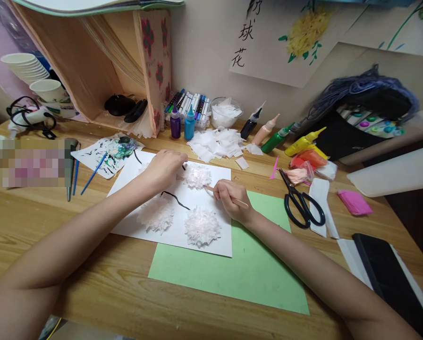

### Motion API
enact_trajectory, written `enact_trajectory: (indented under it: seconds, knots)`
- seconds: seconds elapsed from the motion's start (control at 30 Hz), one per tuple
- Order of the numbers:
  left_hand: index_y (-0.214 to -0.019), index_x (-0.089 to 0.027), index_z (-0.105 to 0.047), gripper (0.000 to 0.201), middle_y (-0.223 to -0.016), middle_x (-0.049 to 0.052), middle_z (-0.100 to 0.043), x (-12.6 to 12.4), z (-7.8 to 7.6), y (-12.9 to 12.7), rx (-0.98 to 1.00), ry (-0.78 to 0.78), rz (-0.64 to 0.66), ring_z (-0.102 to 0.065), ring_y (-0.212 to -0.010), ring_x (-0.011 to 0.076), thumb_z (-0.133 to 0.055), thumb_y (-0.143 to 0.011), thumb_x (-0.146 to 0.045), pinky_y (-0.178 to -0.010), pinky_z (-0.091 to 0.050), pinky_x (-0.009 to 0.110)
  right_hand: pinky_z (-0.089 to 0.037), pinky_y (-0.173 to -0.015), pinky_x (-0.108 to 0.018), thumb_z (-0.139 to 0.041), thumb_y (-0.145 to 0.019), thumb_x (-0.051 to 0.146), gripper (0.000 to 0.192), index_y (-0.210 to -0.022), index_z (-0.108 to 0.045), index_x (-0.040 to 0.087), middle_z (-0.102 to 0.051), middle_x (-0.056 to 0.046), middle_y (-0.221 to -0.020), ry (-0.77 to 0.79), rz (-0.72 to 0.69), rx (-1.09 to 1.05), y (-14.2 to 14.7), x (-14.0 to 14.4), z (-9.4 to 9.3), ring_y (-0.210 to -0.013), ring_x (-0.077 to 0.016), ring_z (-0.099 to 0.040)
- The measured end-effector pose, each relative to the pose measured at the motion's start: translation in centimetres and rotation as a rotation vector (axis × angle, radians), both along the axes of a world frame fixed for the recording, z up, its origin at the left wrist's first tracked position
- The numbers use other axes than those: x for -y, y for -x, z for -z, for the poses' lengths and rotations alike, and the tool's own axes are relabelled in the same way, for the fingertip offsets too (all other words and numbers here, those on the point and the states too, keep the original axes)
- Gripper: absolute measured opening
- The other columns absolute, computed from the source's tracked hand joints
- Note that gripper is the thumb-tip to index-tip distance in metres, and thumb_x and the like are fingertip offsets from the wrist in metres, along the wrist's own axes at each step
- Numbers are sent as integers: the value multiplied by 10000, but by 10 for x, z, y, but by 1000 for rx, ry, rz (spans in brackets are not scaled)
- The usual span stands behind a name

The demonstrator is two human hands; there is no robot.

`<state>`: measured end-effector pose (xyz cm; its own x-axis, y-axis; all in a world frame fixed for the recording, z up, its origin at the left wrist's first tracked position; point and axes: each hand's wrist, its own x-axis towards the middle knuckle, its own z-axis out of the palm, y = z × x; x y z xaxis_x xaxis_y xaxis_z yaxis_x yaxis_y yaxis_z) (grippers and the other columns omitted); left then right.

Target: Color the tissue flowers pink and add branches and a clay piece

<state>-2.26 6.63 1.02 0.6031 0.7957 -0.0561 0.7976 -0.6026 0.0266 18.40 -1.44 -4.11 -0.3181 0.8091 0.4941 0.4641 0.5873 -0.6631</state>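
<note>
the left hand (164, 169) lay curled, palm down, on the white sheet (218, 243) in the middle of the frame, its fingertips pressing the paper just left of the upper tissue flower (197, 176); whether anything was pinched under those fingers could not be told. the right hand (232, 198) was closed around a thin wooden stick (240, 202), gripped like a pencil, with the tip aimed at the right edge of that same flower. two more tissue flowers sat lower on the sheet, one at lower left (156, 215) and one at lower centre (201, 226), with a black painted stem (176, 198) curving between them. the white sheet overlapped a green sheet (240, 274) that reached toward the lower right. a pile of cut tissue squares (216, 143) lay above the sheet, scissors (301, 203) to the right, and paint bottles (277, 138) along the back. to do this well, it seemed wise to keep the left hand flat so the sheet would not slide, and to poke with the stick lightly and straight down, since thin tissue would likely tear or flatten under a dragging stroke.
</note>
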Motion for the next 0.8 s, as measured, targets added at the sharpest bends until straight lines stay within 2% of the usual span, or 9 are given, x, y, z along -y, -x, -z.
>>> enact_trajectory:
  seconds: [0.3, 0.53, 0.6, 0.8]
  knots:
    - [-1002, -148, -619, 336, -945, 108, -680, 1, -2, -1, -2, -1, 5, -619, -925, 305, -569, -669, -136, -728, -424, 359, -350, -570, -270, -292, -971, 244, 353, -638, -404, 207, -462, -1, -581, -20, 25, 22, 2, -1, 1, -550, -128, -446]
    - [-978, -138, -616, 315, -931, 109, -683, 2, -6, -2, -7, 18, 2, -622, -930, 300, -577, -666, -117, -727, -425, 348, -355, -556, -259, -296, -977, 309, 389, -615, -395, 209, -471, 13, -557, 213, 93, -69, 6, -2, 1, -525, -115, -463]
    - [-990, -135, -616, 327, -946, 114, -681, 2, -6, -2, 0, 19, 5, -621, -937, 302, -575, -666, -112, -735, -426, 352, -359, -561, -261, -291, -977, 311, 395, -606, -382, 209, -476, 13, -550, 197, 71, -80, 5, -1, 2, -523, -115, -466]
    - [-1008, -140, -611, 342, -945, 116, -678, 2, -4, -1, 1, -1, 6, -619, -924, 314, -567, -670, -117, -726, -426, 367, -326, -539, -282, -260, -967, 284, 393, -599, -377, 213, -475, -2, -539, 20, 50, -42, 0, 2, 2, -502, -126, -434]
